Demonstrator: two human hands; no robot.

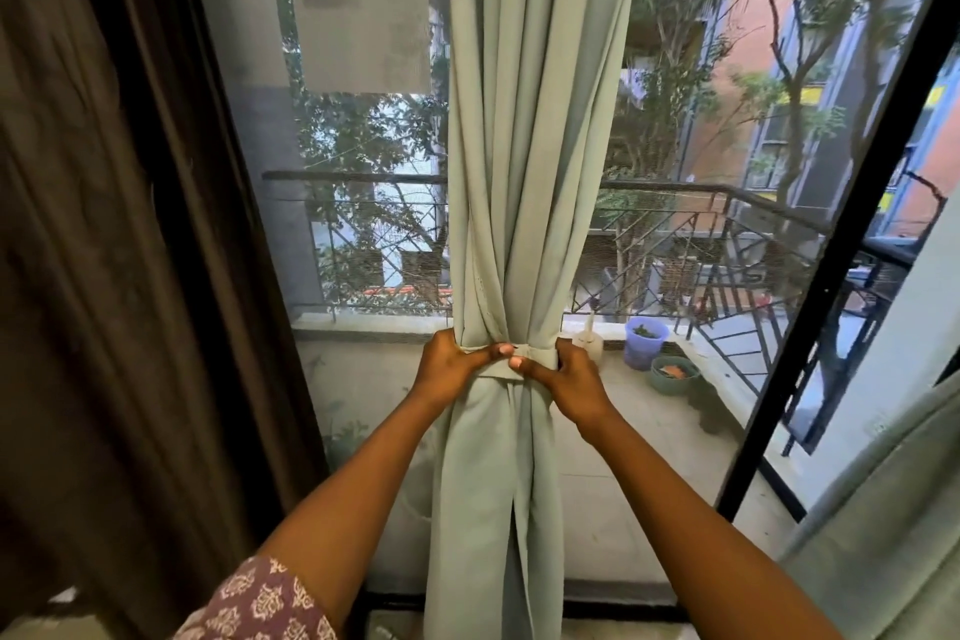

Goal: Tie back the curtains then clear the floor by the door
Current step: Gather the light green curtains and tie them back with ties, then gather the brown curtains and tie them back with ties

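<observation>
Beyond the mesh screen door [363, 130] lies a balcony with a railing [727, 203] and a purple pot [645, 342] at three o'clock of the hands. Dead centre hangs the pale green curtain [535, 120], gathered by a matching tieback [511, 363]. Left hand [451, 365] and right hand [566, 372] both pinch the tieback, thumbs meeting. A brown curtain [104, 224] hangs at nine o'clock
</observation>
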